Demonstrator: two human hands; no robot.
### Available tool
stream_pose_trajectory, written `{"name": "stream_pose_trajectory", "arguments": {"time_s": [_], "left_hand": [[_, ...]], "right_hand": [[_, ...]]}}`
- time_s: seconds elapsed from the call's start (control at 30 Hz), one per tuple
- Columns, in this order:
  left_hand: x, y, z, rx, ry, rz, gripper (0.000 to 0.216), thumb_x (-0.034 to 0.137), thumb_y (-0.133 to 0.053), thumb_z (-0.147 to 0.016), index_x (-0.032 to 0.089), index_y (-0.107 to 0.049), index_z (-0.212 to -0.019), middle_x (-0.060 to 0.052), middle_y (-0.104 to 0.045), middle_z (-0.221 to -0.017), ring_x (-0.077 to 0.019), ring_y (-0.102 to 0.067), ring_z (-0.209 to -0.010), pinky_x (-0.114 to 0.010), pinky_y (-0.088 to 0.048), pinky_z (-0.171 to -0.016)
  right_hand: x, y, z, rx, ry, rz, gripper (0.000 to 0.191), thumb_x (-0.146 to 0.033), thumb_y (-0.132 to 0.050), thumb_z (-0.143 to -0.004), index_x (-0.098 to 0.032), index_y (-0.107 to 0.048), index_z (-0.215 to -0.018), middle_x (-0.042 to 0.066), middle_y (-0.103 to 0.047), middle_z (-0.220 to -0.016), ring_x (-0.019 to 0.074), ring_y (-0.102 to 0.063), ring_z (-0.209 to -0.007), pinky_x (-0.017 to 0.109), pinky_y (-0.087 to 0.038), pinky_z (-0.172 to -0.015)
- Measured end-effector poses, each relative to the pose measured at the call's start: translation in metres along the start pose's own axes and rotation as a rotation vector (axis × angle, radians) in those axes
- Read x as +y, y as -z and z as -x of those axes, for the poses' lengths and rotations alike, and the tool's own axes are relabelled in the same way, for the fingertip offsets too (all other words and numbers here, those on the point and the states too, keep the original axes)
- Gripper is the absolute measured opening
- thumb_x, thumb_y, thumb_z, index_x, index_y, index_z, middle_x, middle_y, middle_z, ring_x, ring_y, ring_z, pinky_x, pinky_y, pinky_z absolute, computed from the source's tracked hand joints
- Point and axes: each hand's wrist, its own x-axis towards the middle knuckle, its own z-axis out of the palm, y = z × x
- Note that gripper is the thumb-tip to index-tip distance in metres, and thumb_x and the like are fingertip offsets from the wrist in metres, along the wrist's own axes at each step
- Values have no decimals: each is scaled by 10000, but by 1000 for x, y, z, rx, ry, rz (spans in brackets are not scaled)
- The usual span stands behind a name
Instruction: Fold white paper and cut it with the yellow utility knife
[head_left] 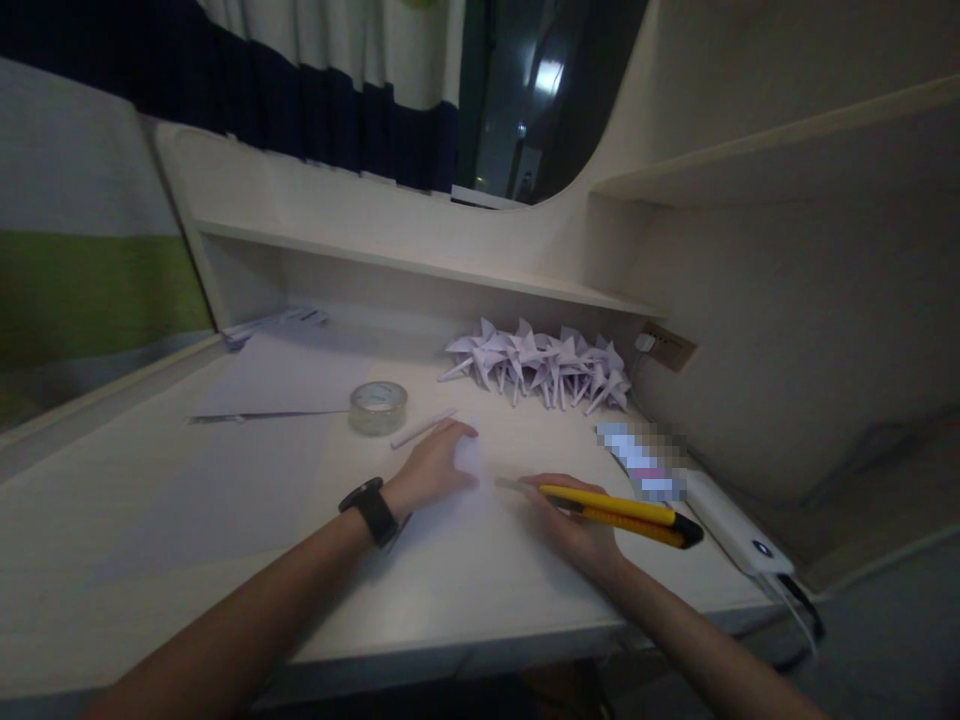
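My right hand [574, 535] is closed around a yellow box cutter [615, 510]. The cutter's blade points left, toward a small piece of white paper [469, 460] on the desk. At that paper is my left hand [435, 465], its thumb and fingers spread apart and a dark watch on the wrist. Whether it presses on the paper I cannot tell. Just beyond the left hand lies a thin rolled paper stick [421, 430]. A roll of clear tape [378, 408] rests to the left of the stick.
Several white paper pinwheels [536, 360] are bunched at the back of the desk [420, 610]. Large paper sheets [285, 370] lie at the left. On the right are a blurred-out phone-like object [637, 460] and a white power strip [739, 525] with cables. A shelf [420, 262] overhangs the back.
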Motion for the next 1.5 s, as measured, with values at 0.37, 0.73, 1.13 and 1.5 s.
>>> {"name": "stream_pose_trajectory", "arguments": {"time_s": [0.37, 0.73, 1.13, 1.5], "left_hand": [[-2, 0, 1, -14, -50, -7, 643, 129, -740, -585, 171, -514, -1186, -92, -527, -1258, -263, -488, -1179, -387, -362, -1026], [-5, -2, 0, -5, -71, -23, 643, 119, -731, -590, 192, -507, -1188, -85, -533, -1262, -265, -492, -1185, -413, -355, -1037], [-2, -2, 0, 16, -42, 62, 720, 111, -734, -571, 198, -491, -1243, -96, -512, -1298, -278, -471, -1207, -428, -346, -1039], [32, 16, -3, -312, 341, 463, 299, 331, -713, -671, 94, -657, -844, -92, -690, -828, -206, -621, -681, -283, -453, -580]], "right_hand": [[-4, -5, 0, 50, 10, 28, 94, -266, -662, -800, -195, -707, -843, 60, -734, -803, 189, -691, -688, 278, -577, -647], [1, -5, 2, 23, -10, 20, 99, -289, -657, -805, -207, -696, -845, 48, -728, -785, 190, -685, -672, 290, -580, -648], [2, -5, 3, 17, -8, -12, 87, -269, -665, -800, -205, -695, -851, 45, -727, -787, 186, -684, -675, 276, -571, -624], [-1, -4, 2, 6, -9, 22, 113, -294, -657, -807, -196, -704, -840, 62, -733, -796, 202, -692, -681, 296, -580, -632]]}}
